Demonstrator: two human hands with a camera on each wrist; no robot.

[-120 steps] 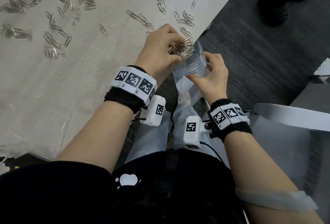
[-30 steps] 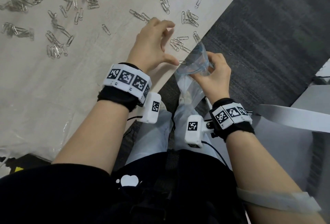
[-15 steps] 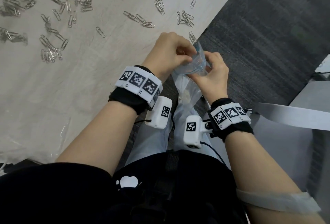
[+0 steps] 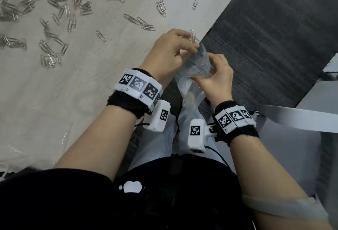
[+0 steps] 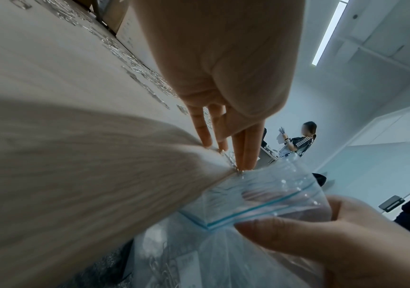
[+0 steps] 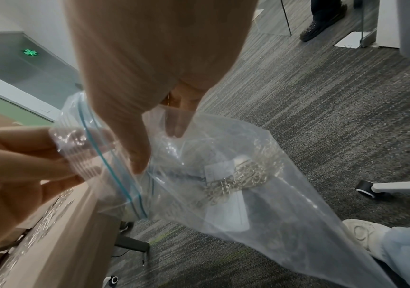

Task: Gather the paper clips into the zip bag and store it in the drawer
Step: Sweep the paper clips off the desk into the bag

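My right hand [image 4: 205, 71] pinches the rim of the clear zip bag [image 4: 193, 66] and holds its mouth wide just below the table edge. A clump of paper clips [image 6: 243, 175] lies inside the bag [image 6: 285, 204]. At the edge of the table [image 4: 73, 101], my left hand [image 4: 192, 42] has fairly straight fingers [image 5: 244, 150], whose tips press on a few paper clips [image 4: 192, 35] right above the bag's mouth [image 5: 260, 194]. Many more paper clips [image 4: 54, 10] are scattered across the far part of the table. No drawer shows clearly.
Grey carpet [image 4: 265, 37] lies beyond the table edge. A white chair base with a caster [image 6: 369, 189] stands near my foot. White furniture [image 4: 311, 120] is at the right. Another person [image 5: 297, 140] stands farther off. Clear plastic film [image 4: 11, 149] lies at the table's near left.
My left hand has left the bag's mouth and gone back to the table edge, onto the few clips there. The right hand keeps the bag open in the same place.
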